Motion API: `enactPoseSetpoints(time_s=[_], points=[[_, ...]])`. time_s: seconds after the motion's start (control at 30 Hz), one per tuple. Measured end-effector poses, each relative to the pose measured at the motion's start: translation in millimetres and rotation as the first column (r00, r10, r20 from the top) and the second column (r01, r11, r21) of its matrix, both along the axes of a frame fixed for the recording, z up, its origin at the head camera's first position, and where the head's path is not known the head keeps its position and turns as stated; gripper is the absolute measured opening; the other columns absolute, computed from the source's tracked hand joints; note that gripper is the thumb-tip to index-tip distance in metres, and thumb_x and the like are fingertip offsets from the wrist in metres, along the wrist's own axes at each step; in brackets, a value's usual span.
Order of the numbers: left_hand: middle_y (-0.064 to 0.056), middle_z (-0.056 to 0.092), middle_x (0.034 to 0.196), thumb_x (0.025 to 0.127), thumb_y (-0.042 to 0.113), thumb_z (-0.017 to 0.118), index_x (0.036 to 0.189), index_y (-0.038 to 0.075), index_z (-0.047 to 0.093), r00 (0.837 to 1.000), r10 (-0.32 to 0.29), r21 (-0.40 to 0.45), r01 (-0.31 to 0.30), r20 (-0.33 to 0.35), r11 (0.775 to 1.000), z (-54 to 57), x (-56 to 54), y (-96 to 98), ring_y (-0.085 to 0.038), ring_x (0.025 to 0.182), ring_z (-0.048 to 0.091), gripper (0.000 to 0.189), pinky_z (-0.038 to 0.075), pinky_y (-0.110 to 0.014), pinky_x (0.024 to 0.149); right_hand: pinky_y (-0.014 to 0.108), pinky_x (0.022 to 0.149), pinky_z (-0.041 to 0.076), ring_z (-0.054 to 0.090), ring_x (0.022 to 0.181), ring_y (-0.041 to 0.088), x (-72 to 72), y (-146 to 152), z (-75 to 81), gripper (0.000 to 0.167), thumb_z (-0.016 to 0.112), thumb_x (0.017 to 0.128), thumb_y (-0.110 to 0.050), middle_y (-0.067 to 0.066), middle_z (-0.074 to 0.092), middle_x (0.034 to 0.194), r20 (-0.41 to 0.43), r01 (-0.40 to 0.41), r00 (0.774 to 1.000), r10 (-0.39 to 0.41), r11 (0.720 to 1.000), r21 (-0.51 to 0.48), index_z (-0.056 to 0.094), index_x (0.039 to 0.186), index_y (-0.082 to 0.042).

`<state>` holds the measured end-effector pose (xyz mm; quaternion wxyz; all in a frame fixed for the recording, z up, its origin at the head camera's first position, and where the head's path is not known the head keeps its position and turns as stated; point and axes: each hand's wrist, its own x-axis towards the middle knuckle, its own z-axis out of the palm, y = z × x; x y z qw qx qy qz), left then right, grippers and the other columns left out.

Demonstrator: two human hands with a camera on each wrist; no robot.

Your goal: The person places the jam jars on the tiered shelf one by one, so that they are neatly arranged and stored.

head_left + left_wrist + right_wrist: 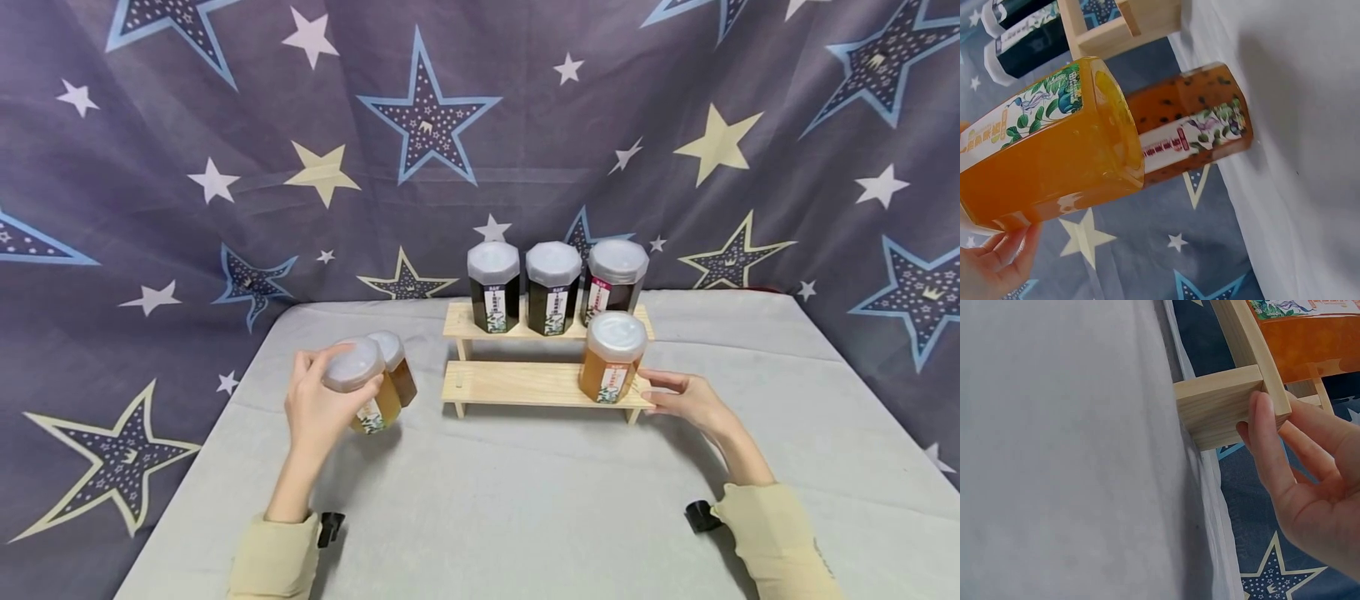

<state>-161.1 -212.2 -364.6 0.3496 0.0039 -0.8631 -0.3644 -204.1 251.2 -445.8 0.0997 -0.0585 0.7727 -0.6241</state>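
Observation:
My left hand [311,408] grips a jar of yellow-orange contents [386,404] around its pale lid and holds it tilted above the table, its shadow showing below. Partly hidden behind it, a second jar [406,380] stands on the cloth; the left wrist view shows its reddish-brown contents with dark specks [1204,97]. Over on the right, my right hand [693,402] pinches the right end of a two-step wooden rack [517,383], thumb and fingers at the board's corner. An orange jar [600,367] sits on the lower step, close to those fingers.
Along the upper step stand two dark jars [494,300] [552,300] and a dark-red jar [618,290]. Grey cloth [525,500] covers the table, and a star-patterned curtain [525,167] hangs behind it. Black wrist mounts [702,517] sit by both sleeves.

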Motion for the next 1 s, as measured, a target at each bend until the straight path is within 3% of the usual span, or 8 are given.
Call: enactPoseSetpoints(time_s=[0.73,1.0], points=[[-0.007,0.048,0.088,0.054,0.020,0.081,0.099,0.011,0.064,0.989,-0.143,0.027,0.143,0.024,0.989,5.9,-9.4,50.6,-0.025,0.084,0.052,0.049,0.043,-0.040,0.071,0.028,0.071,0.051,0.062,0.077,0.006,-0.7,1,-1.1,0.053,0.061,0.082,-0.007,0.034,0.036,0.127,0.002,0.001,1.000,-0.001,1.000,-0.004,0.038,0.125,0.015],[-0.005,0.047,0.086,0.056,0.024,0.079,0.099,0.013,0.064,0.986,-0.161,0.027,0.160,0.048,0.987,6.1,-15.1,69.0,-0.023,0.082,0.049,0.047,0.040,-0.038,0.069,0.029,0.072,0.050,0.062,0.077,0.006,-0.7,1,-1.1,0.053,0.060,0.083,-0.006,0.032,0.036,0.128,0.003,-0.005,1.000,0.005,1.000,-0.010,0.037,0.126,0.013]])
